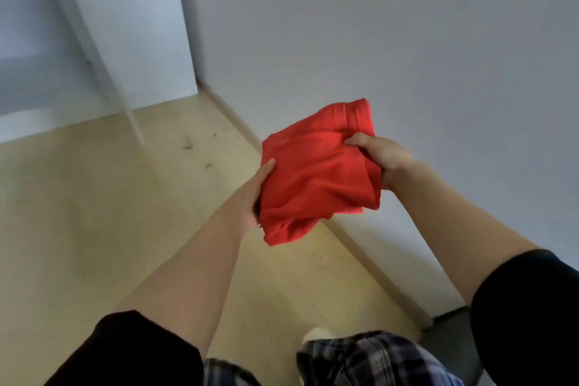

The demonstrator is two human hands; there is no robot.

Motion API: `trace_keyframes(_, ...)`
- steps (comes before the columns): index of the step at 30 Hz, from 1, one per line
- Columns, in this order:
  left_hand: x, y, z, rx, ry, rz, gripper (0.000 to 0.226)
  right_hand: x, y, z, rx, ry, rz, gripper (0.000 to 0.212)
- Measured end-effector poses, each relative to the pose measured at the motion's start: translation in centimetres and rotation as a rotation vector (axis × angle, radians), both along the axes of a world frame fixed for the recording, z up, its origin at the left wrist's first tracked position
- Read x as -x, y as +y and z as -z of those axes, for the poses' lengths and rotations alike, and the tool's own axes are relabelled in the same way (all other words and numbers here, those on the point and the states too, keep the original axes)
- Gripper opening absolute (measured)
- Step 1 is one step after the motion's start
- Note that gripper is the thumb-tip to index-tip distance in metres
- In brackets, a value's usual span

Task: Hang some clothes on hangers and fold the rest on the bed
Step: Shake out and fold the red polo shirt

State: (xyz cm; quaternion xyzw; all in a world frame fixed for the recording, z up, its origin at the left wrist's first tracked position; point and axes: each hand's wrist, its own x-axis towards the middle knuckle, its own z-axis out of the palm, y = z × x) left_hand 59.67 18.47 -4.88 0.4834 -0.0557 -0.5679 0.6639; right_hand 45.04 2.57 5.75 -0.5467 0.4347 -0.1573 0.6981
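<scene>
A folded red garment [316, 172] is held in the air in front of me, above the floor and close to the white wall. My left hand [250, 197] grips its lower left edge, with the fingers hidden under the cloth. On its right side, my right hand [380, 158] pinches the cloth, thumb on top. Neither the bed nor any hanger is in view.
A pale wooden floor [94, 213] lies below. A white wall [407, 41] with a skirting board runs along the right. A white cabinet or door panel [134, 25] stands at the back left. My plaid trousers [360, 360] and one foot show at the bottom.
</scene>
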Motion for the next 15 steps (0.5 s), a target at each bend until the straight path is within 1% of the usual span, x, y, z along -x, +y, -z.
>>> trace_keyframes(1, -2.5, 0.2, 0.0, -0.013, 0.041, 0.011, 0.064, -3.2, -0.8, 0.5, -0.014, -0.002, -0.030, 0.016)
trace_keyframes(2, -4.8, 0.3, -0.3, -0.003, 0.061, 0.018, 0.058, -6.3, -1.6, 0.9, -0.026, -0.003, -0.056, 0.017)
trace_keyframes(4, -8.7, 0.5, -1.9, -0.011, 0.037, 0.014, 0.043, -11.4, -2.6, 0.7, -0.079, 0.011, -0.101, 0.018)
trace_keyframes(6, -11.8, 1.1, -4.8, -0.080, -0.022, -0.024, 0.032, -14.9, -2.5, -0.9, -0.179, 0.027, -0.143, 0.020)
trace_keyframes(7, -13.2, 1.6, -6.4, -0.106, -0.045, -0.063, 0.025, -16.3, -2.2, -2.2, -0.230, 0.021, -0.166, 0.024)
trace_keyframes(8, -14.5, 2.2, -8.4, -0.122, -0.057, -0.103, 0.018, -17.5, -1.7, -3.8, -0.273, 0.010, -0.194, 0.031)
trace_keyframes(10, -16.9, 3.9, -13.4, -0.140, -0.082, -0.164, 0.014, -20.0, 0.1, -7.9, -0.354, -0.025, -0.276, 0.041)
trace_keyframes(12, -19.3, 6.2, -19.5, -0.145, -0.120, -0.203, 0.016, -22.7, 2.3, -13.0, -0.425, -0.048, -0.356, 0.039)
trace_keyframes(15, -22.9, 10.8, -30.6, -0.163, -0.181, -0.263, 0.018, -27.1, 6.3, -22.5, -0.484, -0.048, -0.430, 0.032)
